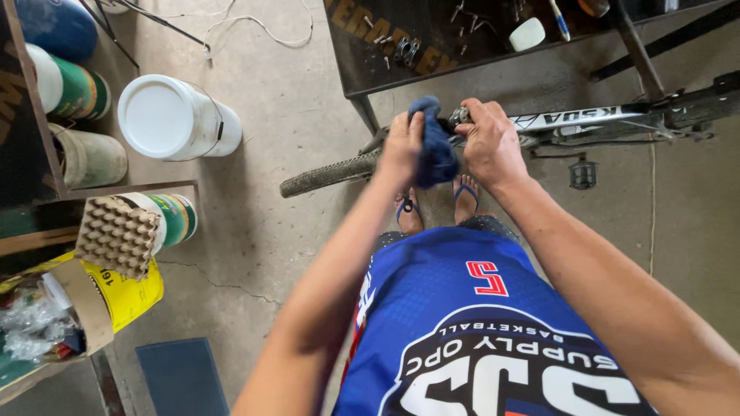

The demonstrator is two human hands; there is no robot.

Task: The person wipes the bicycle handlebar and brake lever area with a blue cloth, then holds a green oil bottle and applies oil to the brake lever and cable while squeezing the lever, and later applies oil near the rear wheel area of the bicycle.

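Note:
My left hand [402, 146] grips a dark blue cloth [433, 146] and presses it against the bicycle [586, 119] near the handlebar stem. My right hand [492, 142] is closed around that same stem part, just right of the cloth. The bicycle frame runs off to the right with a pedal [583, 172] hanging below it. Its knobby front tyre [331, 173] stretches left across the concrete floor. My feet in flip-flops show beneath my hands.
A dark metal table [362, 69] with loose bolts and small parts stands behind the bicycle. A white lidded bucket [173, 117], several paint cans and an egg carton [117, 235] crowd the left side. A yellow bag and clutter sit lower left.

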